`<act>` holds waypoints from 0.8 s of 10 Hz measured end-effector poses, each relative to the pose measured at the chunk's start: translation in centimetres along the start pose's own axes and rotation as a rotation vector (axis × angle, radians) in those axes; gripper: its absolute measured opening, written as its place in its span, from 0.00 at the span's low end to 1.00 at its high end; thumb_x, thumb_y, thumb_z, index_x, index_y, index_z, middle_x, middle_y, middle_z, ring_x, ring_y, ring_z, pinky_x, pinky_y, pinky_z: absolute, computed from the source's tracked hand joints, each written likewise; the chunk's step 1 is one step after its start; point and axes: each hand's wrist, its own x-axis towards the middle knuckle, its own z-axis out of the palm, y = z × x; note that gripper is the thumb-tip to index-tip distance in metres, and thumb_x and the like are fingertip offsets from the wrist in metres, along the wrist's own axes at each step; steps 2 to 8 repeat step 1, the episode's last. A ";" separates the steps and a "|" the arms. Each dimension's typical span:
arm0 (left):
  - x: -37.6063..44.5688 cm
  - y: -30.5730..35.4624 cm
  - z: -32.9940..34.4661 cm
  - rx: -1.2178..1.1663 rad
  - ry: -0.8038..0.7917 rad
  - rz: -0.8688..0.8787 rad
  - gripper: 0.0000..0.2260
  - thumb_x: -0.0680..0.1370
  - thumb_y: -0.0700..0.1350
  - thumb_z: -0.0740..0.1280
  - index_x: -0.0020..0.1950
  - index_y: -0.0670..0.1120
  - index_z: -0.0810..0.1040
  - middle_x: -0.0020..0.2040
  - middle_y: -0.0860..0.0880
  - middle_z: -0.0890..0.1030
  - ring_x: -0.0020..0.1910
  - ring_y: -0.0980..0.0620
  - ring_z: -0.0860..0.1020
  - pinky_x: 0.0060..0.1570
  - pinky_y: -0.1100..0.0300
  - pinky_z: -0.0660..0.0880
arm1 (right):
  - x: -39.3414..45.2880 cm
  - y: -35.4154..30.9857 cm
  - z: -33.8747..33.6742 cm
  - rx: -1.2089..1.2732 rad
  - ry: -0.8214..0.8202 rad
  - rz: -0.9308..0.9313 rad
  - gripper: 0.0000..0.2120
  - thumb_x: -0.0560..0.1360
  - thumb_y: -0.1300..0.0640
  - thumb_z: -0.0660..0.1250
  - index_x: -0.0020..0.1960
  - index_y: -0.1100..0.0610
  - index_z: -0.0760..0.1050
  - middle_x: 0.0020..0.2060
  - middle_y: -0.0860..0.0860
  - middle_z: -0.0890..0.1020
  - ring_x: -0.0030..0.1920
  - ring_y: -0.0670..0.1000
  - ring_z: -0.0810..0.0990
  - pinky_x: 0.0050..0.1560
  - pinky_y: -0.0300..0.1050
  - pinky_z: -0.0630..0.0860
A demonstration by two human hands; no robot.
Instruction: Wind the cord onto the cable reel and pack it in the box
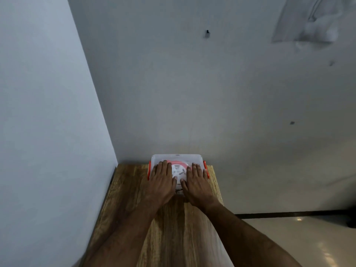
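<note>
A clear plastic box (177, 158) with orange side clasps stands at the far end of the wooden table (173, 228), against the wall. Its translucent lid is on. Through the lid shows the white and orange cable reel (179, 168), lying flat inside. My left hand (161, 180) lies flat on the left half of the lid, fingers together and stretched out. On the right half my right hand (196, 182) rests the same way. Both palms press on the lid and hold nothing. The cord itself cannot be made out.
The narrow table stands in a corner, with a wall (48, 112) on its left and another behind it. To the right the table ends and a pale shiny floor (298, 243) lies below. A small dark hook (207, 33) sticks out of the back wall.
</note>
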 end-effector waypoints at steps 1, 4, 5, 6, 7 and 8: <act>-1.0 0.9 -1.0 0.000 0.115 -0.007 0.31 0.80 0.57 0.47 0.74 0.38 0.68 0.73 0.38 0.69 0.70 0.38 0.71 0.70 0.44 0.62 | -1.5 -0.3 -0.9 -0.021 0.022 0.030 0.50 0.69 0.35 0.19 0.81 0.62 0.45 0.80 0.61 0.47 0.81 0.60 0.43 0.79 0.58 0.40; -1.0 0.9 -1.0 0.000 0.115 -0.007 0.31 0.80 0.57 0.47 0.74 0.38 0.68 0.73 0.38 0.69 0.70 0.38 0.71 0.70 0.44 0.62 | -1.5 -0.3 -0.9 -0.021 0.022 0.030 0.50 0.69 0.35 0.19 0.81 0.62 0.45 0.80 0.61 0.47 0.81 0.60 0.43 0.79 0.58 0.40; -1.0 0.9 -1.0 0.000 0.115 -0.007 0.31 0.80 0.57 0.47 0.74 0.38 0.68 0.73 0.38 0.69 0.70 0.38 0.71 0.70 0.44 0.62 | -1.5 -0.3 -0.9 -0.021 0.022 0.030 0.50 0.69 0.35 0.19 0.81 0.62 0.45 0.80 0.61 0.47 0.81 0.60 0.43 0.79 0.58 0.40; -1.0 0.9 -1.0 0.000 0.115 -0.007 0.31 0.80 0.57 0.47 0.74 0.38 0.68 0.73 0.38 0.69 0.70 0.38 0.71 0.70 0.44 0.62 | -1.5 -0.3 -0.9 -0.021 0.022 0.030 0.50 0.69 0.35 0.19 0.81 0.62 0.45 0.80 0.61 0.47 0.81 0.60 0.43 0.79 0.58 0.40; -1.0 0.9 -1.0 0.000 0.115 -0.007 0.31 0.80 0.57 0.47 0.74 0.38 0.68 0.73 0.38 0.69 0.70 0.38 0.71 0.70 0.44 0.62 | -1.5 -0.3 -0.9 -0.021 0.022 0.030 0.50 0.69 0.35 0.19 0.81 0.62 0.45 0.80 0.61 0.47 0.81 0.60 0.43 0.79 0.58 0.40; -1.0 0.9 -1.0 0.000 0.115 -0.007 0.31 0.80 0.57 0.47 0.74 0.38 0.68 0.73 0.38 0.69 0.70 0.38 0.71 0.70 0.44 0.62 | -1.5 -0.3 -0.9 -0.021 0.022 0.030 0.50 0.69 0.35 0.19 0.81 0.62 0.45 0.80 0.61 0.47 0.81 0.60 0.43 0.79 0.58 0.40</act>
